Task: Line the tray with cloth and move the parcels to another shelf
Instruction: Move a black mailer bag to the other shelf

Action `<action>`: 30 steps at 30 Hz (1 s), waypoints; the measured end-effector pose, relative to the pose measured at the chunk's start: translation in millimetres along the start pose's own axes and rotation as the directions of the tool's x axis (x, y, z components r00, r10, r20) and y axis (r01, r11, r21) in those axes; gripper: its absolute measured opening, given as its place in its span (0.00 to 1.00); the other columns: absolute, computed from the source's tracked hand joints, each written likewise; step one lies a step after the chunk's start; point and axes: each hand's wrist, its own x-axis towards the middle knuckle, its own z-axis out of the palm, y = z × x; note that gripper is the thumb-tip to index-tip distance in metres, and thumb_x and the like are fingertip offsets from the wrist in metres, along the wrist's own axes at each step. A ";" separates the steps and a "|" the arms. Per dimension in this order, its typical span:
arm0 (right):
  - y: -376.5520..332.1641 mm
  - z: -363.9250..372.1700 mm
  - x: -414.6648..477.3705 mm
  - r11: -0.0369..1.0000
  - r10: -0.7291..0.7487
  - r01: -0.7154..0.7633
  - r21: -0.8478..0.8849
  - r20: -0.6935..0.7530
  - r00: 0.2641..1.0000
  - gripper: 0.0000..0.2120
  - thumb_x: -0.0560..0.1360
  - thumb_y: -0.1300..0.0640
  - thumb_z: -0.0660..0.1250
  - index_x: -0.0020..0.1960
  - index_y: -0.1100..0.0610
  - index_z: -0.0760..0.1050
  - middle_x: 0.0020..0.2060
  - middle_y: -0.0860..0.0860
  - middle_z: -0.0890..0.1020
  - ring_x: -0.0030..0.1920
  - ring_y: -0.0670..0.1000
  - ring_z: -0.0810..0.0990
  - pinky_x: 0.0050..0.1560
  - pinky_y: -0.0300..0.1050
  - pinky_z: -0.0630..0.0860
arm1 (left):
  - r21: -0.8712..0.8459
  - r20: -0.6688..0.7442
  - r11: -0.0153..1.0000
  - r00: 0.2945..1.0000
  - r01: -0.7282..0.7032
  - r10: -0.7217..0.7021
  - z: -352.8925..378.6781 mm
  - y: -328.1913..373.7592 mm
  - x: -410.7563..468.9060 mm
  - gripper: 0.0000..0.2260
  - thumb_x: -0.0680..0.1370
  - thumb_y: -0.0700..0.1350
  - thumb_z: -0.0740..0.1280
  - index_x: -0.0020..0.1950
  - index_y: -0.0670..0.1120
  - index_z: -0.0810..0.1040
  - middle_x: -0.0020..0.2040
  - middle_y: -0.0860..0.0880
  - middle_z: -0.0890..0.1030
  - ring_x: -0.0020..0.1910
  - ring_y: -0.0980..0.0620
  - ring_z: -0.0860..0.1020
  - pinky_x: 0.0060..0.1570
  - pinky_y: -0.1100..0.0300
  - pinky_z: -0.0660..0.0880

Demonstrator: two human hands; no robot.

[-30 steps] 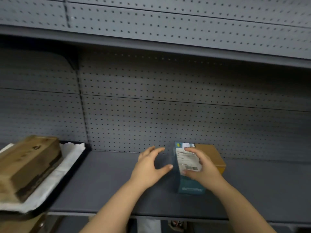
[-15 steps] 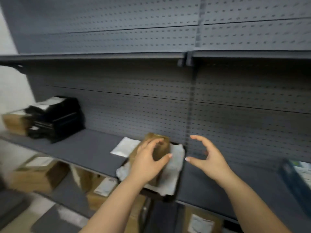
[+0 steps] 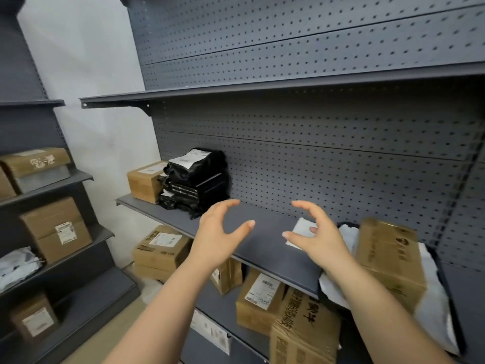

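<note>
Shelving: grey metal racks with perforated back panels fill the view, and a pale wall shows in the gap at the left.
Middle shelf (image 3: 262,248): a grey board running from the left end toward the right, bare in the stretch under the hands.
Left hand (image 3: 217,237): raised over the middle shelf, fingers curled and spread wide from the thumb, holding nothing.
Right hand (image 3: 319,240): raised beside the left hand, well apart from it, fingers likewise curled open and empty.
Tray (image 3: 443,279): a dark tray on the right part of the middle shelf, its edge showing past the cloth.
Cloth (image 3: 430,311): white fabric lying crumpled in the tray, spilling over its front edge.
Brown box (image 3: 388,261): a cardboard parcel resting on the cloth in the tray, just right of the right forearm.
White sheet (image 3: 301,229): a flat pale piece on the shelf, partly hidden behind the right hand.
Black parcels (image 3: 196,179): a stack of dark plastic mailers with white labels at the far left of the middle shelf.
Small carton (image 3: 145,179): a brown box touching the left side of the black parcels.
Lower shelves: more labelled cardboard cartons (image 3: 259,298) below, some tilted.
Left rack (image 3: 52,179): a separate unit holding further brown boxes.
</note>
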 end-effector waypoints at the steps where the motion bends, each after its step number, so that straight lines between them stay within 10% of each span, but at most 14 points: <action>1: -2.6 10.8 8.0 1.000 0.006 -0.006 0.013 0.004 1.000 0.26 0.70 0.55 0.76 0.63 0.38 0.70 0.63 0.35 0.69 0.69 0.42 0.63 0.66 0.44 0.65 | -0.005 -0.010 1.000 1.000 0.005 -0.005 -6.9 -8.6 6.1 0.25 0.72 0.61 0.69 0.68 0.58 0.70 0.68 0.60 0.70 0.69 0.57 0.66 0.68 0.55 0.65; 10: -3.3 90.8 85.8 0.992 0.020 -0.023 0.127 0.021 1.000 0.24 0.71 0.56 0.75 0.59 0.35 0.71 0.54 0.24 0.64 0.64 0.41 0.63 0.69 0.49 0.66 | 0.014 -0.051 0.999 0.998 0.041 -0.041 -42.3 -86.3 74.7 0.24 0.73 0.61 0.69 0.67 0.58 0.71 0.64 0.63 0.70 0.66 0.60 0.66 0.64 0.60 0.65; 30: 0.1 252.2 266.3 0.965 0.157 -0.169 0.201 0.074 0.985 0.24 0.73 0.49 0.72 0.65 0.36 0.69 0.68 0.40 0.69 0.66 0.45 0.71 0.67 0.48 0.69 | -0.036 -0.038 0.999 0.999 0.010 -0.012 -124.1 -257.5 291.5 0.24 0.72 0.58 0.71 0.67 0.65 0.67 0.67 0.59 0.68 0.65 0.60 0.65 0.67 0.55 0.66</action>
